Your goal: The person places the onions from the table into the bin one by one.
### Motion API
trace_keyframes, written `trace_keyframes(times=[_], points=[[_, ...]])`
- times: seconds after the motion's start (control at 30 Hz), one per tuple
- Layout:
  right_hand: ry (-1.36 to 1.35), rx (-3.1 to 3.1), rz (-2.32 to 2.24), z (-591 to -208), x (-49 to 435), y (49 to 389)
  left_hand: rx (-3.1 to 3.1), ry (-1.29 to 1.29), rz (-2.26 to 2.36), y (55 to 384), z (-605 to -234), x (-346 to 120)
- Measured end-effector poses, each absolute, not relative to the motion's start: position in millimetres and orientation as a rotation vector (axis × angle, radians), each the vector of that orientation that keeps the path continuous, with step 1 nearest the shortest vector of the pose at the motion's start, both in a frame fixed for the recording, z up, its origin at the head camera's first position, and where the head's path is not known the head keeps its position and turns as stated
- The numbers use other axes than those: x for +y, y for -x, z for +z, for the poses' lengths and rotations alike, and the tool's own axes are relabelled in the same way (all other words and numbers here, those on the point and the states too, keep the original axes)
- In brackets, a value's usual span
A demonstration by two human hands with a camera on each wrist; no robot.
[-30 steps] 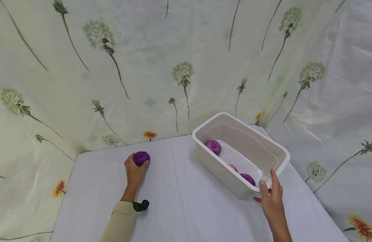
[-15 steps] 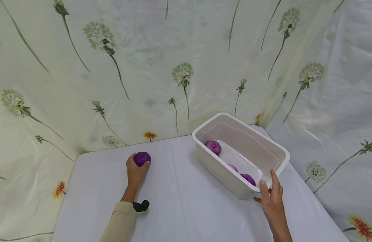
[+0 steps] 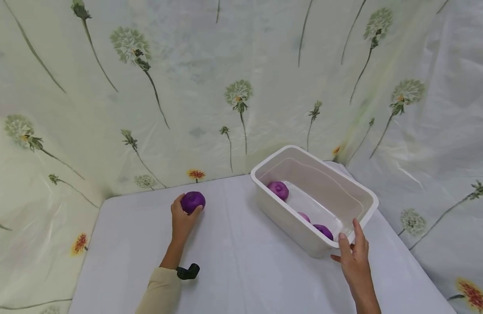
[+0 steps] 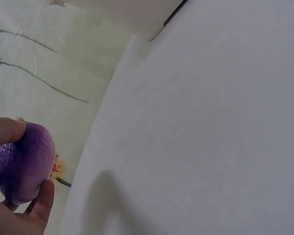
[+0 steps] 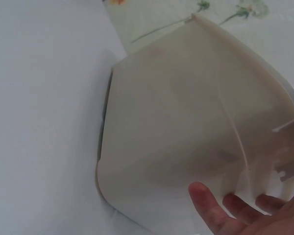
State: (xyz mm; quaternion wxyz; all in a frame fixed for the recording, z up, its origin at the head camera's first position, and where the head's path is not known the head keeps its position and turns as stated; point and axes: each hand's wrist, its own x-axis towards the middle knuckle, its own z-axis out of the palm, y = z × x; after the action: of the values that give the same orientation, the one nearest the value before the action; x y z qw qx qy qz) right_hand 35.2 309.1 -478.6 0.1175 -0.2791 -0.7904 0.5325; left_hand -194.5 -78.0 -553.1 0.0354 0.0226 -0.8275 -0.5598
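Note:
My left hand (image 3: 183, 221) grips a purple onion (image 3: 193, 202) between thumb and fingers, over the left part of the table. In the left wrist view the onion (image 4: 33, 161) shows a paler side, with the hand's fingers round it. At the right, my right hand (image 3: 355, 257) holds the near corner of a white plastic bin (image 3: 292, 220), thumb and index finger over the rim. Its other fingertips lie along the bin's outer wall (image 5: 171, 122) in the right wrist view. Inside the bin are a purple onion (image 3: 278, 190), a darker one (image 3: 323, 231) and a partly hidden pinkish one (image 3: 303, 216).
A white cloth covers the table (image 3: 229, 270). Behind it hangs a floral sheet (image 3: 186, 109), which continues along both sides. A black wrist device (image 3: 188, 271) sits at the left sleeve (image 3: 159, 290). The bin stands slanted near the table's back right.
My left hand has moved a little to the right and slightly away from me, taking the onion along. The right hand and the bin have kept their places.

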Motion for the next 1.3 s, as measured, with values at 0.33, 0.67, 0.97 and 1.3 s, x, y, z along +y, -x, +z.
trace_keyframes(times=[0.33, 0.67, 0.97, 1.3], points=[[0.825, -2.322, 1.575, -480, 310, -37, -2.437, 0.112, -1.819, 188, -510, -44], [0.783, -2.314, 1.569, -479, 311, -37, -2.41, 0.241, -1.823, 185, -479, -11], [0.768, -2.304, 1.579, -479, 311, -37, -2.362, 0.402, -1.83, 181, -459, 26], [0.786, -2.295, 1.578, -479, 311, -37, -2.393, 0.562, -1.788, 173, -446, 67]])
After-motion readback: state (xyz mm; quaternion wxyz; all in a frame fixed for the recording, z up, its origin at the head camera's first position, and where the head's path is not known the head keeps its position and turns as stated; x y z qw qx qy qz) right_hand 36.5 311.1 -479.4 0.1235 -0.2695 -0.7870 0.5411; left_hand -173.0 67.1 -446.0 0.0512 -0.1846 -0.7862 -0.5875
